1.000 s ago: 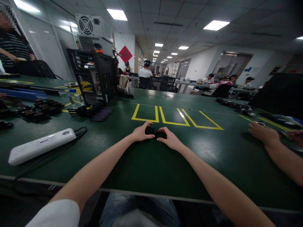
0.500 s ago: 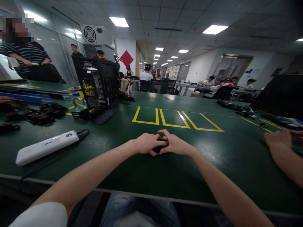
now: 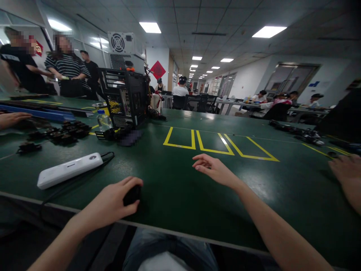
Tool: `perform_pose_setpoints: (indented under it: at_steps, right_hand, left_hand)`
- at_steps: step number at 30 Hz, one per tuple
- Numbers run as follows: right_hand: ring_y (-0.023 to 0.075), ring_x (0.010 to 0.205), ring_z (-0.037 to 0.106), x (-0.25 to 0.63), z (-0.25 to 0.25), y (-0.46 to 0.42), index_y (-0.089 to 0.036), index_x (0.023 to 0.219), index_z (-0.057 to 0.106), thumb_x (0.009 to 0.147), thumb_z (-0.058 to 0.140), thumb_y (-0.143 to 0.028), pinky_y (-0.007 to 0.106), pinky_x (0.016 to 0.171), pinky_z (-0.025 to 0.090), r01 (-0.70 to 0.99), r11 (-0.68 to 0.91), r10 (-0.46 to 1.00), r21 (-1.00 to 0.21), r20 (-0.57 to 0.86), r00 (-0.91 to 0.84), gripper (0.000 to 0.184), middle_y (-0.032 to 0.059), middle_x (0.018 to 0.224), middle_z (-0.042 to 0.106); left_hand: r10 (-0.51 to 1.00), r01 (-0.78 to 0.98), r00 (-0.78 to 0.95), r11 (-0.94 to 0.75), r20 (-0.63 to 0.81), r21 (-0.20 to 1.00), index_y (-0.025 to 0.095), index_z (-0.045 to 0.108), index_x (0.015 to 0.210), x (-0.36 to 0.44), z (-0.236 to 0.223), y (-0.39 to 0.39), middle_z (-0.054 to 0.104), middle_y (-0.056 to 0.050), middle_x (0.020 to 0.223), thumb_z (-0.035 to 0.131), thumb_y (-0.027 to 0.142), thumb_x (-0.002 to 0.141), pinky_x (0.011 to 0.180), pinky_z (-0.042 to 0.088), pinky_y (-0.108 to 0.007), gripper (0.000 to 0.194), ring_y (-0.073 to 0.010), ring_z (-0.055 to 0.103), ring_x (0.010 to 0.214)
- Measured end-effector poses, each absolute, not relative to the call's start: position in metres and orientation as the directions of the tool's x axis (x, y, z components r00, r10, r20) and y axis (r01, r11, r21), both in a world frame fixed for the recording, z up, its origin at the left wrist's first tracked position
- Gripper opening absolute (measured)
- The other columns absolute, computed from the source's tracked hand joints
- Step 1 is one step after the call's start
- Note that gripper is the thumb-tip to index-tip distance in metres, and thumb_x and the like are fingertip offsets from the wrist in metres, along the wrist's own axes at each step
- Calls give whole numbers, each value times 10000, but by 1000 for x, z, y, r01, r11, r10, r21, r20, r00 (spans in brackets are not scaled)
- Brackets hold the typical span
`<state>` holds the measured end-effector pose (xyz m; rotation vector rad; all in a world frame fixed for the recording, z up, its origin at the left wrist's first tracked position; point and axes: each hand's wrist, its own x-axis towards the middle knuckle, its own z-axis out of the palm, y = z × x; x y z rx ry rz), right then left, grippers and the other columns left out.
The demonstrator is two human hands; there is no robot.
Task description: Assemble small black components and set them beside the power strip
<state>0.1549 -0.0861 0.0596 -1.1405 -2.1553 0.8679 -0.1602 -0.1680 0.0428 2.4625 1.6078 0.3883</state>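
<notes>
My left hand (image 3: 118, 195) is closed round a small dark rounded object (image 3: 132, 195) near the table's front edge; its kind is hard to make out, since my fingers cover part of it. Above the green table (image 3: 180, 199), my right hand (image 3: 213, 167) has its fingers loosely stretched out and holds nothing. It is just in front of the yellow tape outlines (image 3: 197, 146). Bare tabletop lies between my two hands.
To the left lie a white device with a cable (image 3: 70, 169), a pile of dark parts (image 3: 66, 131) and a plastic bottle (image 3: 103, 120). An open computer case (image 3: 131, 98) stands behind them. Another person's hand (image 3: 348, 177) rests at the right, another (image 3: 14, 119) at the left.
My hands, earlier together around the dark object, have parted. The left has moved left and nearer to me with the object; the right has let go of it. The view has shifted slightly left.
</notes>
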Motion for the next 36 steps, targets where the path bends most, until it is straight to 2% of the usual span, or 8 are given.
perform_pose_setpoints:
  at_steps: [3,6,12,17,21,27,32,36]
  right_hand:
    - [158,843,569,160,52,-78,-196,1002,508,748,493,-401,330,757,452,533,436,861,-725,164,-481,327,45,930,603]
    - [156,842,567,160,47,-77,-201,970,534,752,484,-410,322,756,451,566,457,847,-687,143,-511,306,36,935,602]
    - [151,833,562,160,45,-77,-203,960,548,764,460,-431,305,739,452,612,459,842,-644,95,-531,314,30,936,600]
    - [151,818,561,161,42,-74,-201,953,555,759,463,-435,309,729,454,626,442,847,-643,68,-528,318,28,920,600]
    - [152,816,560,159,38,-71,-213,945,561,759,472,-415,325,738,453,599,442,846,-668,88,-526,288,20,911,597]
    - [153,841,553,148,22,-58,-207,960,553,748,485,-413,341,760,447,540,394,877,-743,130,-462,303,25,940,584]
    - [147,805,567,147,6,-33,-187,1001,510,758,458,-436,324,726,480,289,236,943,-928,146,-299,352,48,924,582]
    - [149,756,577,155,0,-18,-178,932,525,716,530,-416,339,718,494,122,153,983,-981,139,-120,321,39,842,593]
  left_hand:
    - [985,950,140,-163,104,267,243,419,1052,-211,38,-167,554,-8,1000,431,411,712,642,424,-259,380,-161,563,680]
    - [992,968,-8,-24,126,249,251,425,1015,-249,32,-165,601,25,890,432,443,680,611,429,-262,386,-174,558,637]
    - [987,960,-4,-40,159,276,277,417,1019,-275,23,-165,556,17,1064,433,460,659,724,436,-289,404,-224,552,864]
    - [991,968,12,-44,131,245,250,398,1028,-261,28,-163,573,-21,971,413,469,677,662,433,-301,414,-208,562,709]
    - [983,938,162,-182,91,296,210,381,1055,-216,39,-141,564,-10,846,387,397,727,627,419,-285,378,-168,550,632]
    - [849,787,512,-525,131,326,236,407,1046,-106,53,-75,561,-13,922,480,361,685,634,429,-266,389,-181,565,760]
    - [752,707,608,-659,254,256,221,399,1050,-27,46,-31,539,-47,1032,512,367,674,671,447,-322,419,-223,566,817]
    - [708,683,627,-700,326,207,212,331,1135,1,32,-14,483,-67,1136,510,343,698,749,442,-354,490,-238,549,905]
